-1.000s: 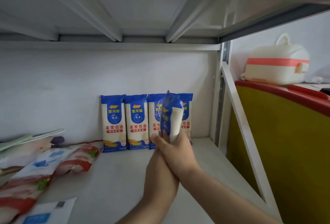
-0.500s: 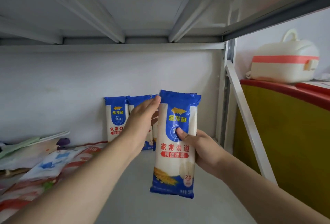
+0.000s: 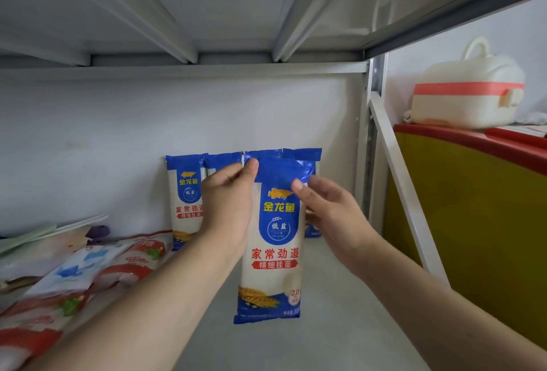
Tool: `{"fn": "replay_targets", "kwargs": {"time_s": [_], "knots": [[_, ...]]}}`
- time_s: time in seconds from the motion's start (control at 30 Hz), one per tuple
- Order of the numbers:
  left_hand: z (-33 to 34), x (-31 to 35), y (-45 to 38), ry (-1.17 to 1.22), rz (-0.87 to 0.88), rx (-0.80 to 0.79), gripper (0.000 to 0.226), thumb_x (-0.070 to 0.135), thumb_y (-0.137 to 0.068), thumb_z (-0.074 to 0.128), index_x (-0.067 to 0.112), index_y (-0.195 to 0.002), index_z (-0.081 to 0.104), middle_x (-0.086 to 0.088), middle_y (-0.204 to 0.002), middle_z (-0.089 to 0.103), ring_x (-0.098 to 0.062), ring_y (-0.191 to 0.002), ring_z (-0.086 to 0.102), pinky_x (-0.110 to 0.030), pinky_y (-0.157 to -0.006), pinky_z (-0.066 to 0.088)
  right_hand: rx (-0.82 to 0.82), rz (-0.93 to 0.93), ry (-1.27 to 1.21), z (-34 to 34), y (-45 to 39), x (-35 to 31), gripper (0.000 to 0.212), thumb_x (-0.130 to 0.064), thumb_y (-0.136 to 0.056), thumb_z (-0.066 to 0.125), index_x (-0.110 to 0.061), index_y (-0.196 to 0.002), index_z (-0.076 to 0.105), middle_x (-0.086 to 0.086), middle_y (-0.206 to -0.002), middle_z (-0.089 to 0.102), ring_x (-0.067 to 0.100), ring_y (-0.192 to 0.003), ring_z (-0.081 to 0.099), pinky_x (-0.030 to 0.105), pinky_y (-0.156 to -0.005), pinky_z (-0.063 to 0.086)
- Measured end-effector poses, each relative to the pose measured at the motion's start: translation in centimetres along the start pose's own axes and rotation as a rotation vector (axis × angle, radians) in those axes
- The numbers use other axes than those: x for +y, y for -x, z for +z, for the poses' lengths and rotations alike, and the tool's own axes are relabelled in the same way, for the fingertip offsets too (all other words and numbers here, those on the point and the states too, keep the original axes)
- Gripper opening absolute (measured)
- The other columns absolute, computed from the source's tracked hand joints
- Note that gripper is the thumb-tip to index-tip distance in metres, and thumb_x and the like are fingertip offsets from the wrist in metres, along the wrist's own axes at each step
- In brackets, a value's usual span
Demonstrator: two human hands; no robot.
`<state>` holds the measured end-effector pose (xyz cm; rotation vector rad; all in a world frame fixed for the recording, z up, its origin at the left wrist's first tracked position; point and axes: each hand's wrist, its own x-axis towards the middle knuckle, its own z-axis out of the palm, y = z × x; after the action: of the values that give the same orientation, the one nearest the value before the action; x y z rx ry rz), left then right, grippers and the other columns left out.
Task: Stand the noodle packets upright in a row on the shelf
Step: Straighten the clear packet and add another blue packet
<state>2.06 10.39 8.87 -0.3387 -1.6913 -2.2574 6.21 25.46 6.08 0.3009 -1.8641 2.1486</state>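
I hold a blue-and-white noodle packet (image 3: 273, 252) upright in front of me, its printed face toward me and its bottom edge low over the shelf board (image 3: 340, 326). My left hand (image 3: 229, 205) pinches its top left corner. My right hand (image 3: 325, 210) holds the top right edge, thumb on the front. Behind it, several identical packets (image 3: 185, 193) stand upright in a row against the back wall, partly hidden by my hands and the held packet.
Red-and-white packets (image 3: 97, 276) and papers (image 3: 44, 234) lie flat on the shelf's left side. A metal post and slanted brace (image 3: 396, 181) bound the shelf on the right. Beyond stands a yellow cabinet (image 3: 473, 207) with a white container (image 3: 467, 95) on top.
The packet has turned face-on and dropped lower toward the shelf. My left hand took its top left corner, and my right hand slid up from the packet's middle to its top right.
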Motion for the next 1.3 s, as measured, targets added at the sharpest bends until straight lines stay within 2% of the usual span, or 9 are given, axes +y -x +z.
{"fn": "replay_targets", "kwargs": {"time_s": [0.1, 0.2, 0.37, 0.53, 0.67, 0.83, 0.97, 1.13, 1.3], "knots": [[0.1, -0.3, 0.3, -0.035, 0.022, -0.019, 0.043, 0.035, -0.092, 0.068, -0.007, -0.096, 0.057, -0.028, -0.095, 0.068, -0.047, -0.094, 0.069, -0.067, -0.086, 0.053, 0.149, -0.082, 0.065, -0.4, -0.9, -0.9, 0.017, -0.03, -0.089, 0.071, -0.015, -0.096, 0.072, -0.001, -0.098, 0.082, 0.018, -0.093, 0.079, 0.028, -0.072, 0.064], [-0.1, -0.3, 0.3, -0.044, 0.025, -0.035, 0.04, 0.035, -0.093, 0.067, -0.004, -0.097, 0.059, -0.019, -0.091, 0.074, -0.038, -0.088, 0.074, -0.061, -0.085, 0.057, 0.186, -0.107, 0.139, -0.7, -1.7, -1.2, 0.017, -0.028, -0.092, 0.07, -0.014, -0.082, 0.071, 0.0, -0.087, 0.082, 0.014, -0.08, 0.079, 0.022, -0.063, 0.061], [-0.1, 0.1, 0.3, -0.086, 0.053, -0.069, 0.041, 0.034, -0.095, 0.063, -0.007, -0.099, 0.06, -0.004, -0.08, 0.076, -0.014, -0.067, 0.072, -0.031, -0.06, 0.054, 0.217, -0.108, 0.082, -0.3, -2.5, -2.1, 0.031, -0.033, -0.095, 0.068, -0.002, -0.091, 0.072, 0.01, -0.092, 0.081, 0.021, -0.08, 0.077, 0.037, -0.079, 0.062], [0.5, 0.0, 1.0, -0.098, 0.011, -0.131, 0.045, 0.037, -0.088, 0.072, -0.006, -0.097, 0.063, -0.015, -0.094, 0.077, -0.035, -0.088, 0.075, -0.05, -0.081, 0.059, 0.219, -0.06, -0.091, 0.0, -2.3, -1.4, 0.021, -0.027, -0.096, 0.068, -0.008, -0.091, 0.075, 0.016, -0.097, 0.08, 0.033, -0.086, 0.077, 0.045, -0.081, 0.063], [1.0, -0.4, 0.9, -0.073, -0.014, -0.045, 0.046, 0.033, -0.088, 0.073, -0.01, -0.095, 0.059, -0.014, -0.089, 0.077, -0.031, -0.078, 0.076, -0.053, -0.079, 0.06, 0.206, -0.037, -0.044, 0.0, -2.2, -1.3, 0.021, -0.032, -0.093, 0.07, -0.012, -0.087, 0.073, 0.013, -0.099, 0.081, 0.033, -0.093, 0.078, 0.049, -0.087, 0.062], [1.5, -0.6, 0.5, -0.004, -0.048, 0.014, 0.045, 0.039, -0.084, 0.076, -0.003, -0.085, 0.058, -0.024, -0.092, 0.072, -0.045, -0.086, 0.071, -0.065, -0.079, 0.057, 0.019, 0.048, 0.089, -1.7, -0.5, -0.3, 0.043, -0.04, -0.086, 0.073, -0.019, -0.123, 0.064, 0.0, -0.112, 0.079, 0.021, -0.102, 0.077, 0.041, -0.089, 0.061], [1.7, -0.8, 0.2, 0.014, -0.06, 0.035, 0.042, 0.034, -0.085, 0.076, -0.003, -0.082, 0.057, -0.013, -0.085, 0.076, -0.037, -0.082, 0.075, -0.064, -0.08, 0.057, -0.133, 0.237, 0.23, -3.2, 1.7, 3.4, 0.039, -0.024, -0.086, 0.077, -0.016, -0.122, 0.066, 0.0, -0.115, 0.078, 0.019, -0.106, 0.075, 0.041, -0.092, 0.061], [2.4, -1.2, 0.3, -0.008, -0.075, -0.032, 0.047, 0.037, -0.088, 0.073, -0.006, -0.097, 0.058, -0.008, -0.089, 0.078, -0.032, -0.083, 0.076, -0.057, -0.082, 0.059, -0.007, 0.209, 0.156, -3.8, 2.0, 4.8, 0.027, -0.014, -0.087, 0.075, -0.011, -0.113, 0.072, 0.001, -0.105, 0.081, 0.018, -0.096, 0.078, 0.028, -0.071, 0.064], [1.5, -2.3, 1.3, -0.129, -0.132, -0.265, 0.034, 0.039, -0.083, 0.076, 0.014, -0.104, 0.067, 0.001, -0.096, 0.079, -0.017, -0.084, 0.077, -0.031, -0.06, 0.059, 0.094, 0.153, 0.091, -4.1, 1.2, 4.7, 0.028, -0.013, -0.083, 0.077, -0.009, -0.111, 0.072, 0.006, -0.104, 0.081, 0.022, -0.093, 0.079, 0.03, -0.069, 0.064]]}}
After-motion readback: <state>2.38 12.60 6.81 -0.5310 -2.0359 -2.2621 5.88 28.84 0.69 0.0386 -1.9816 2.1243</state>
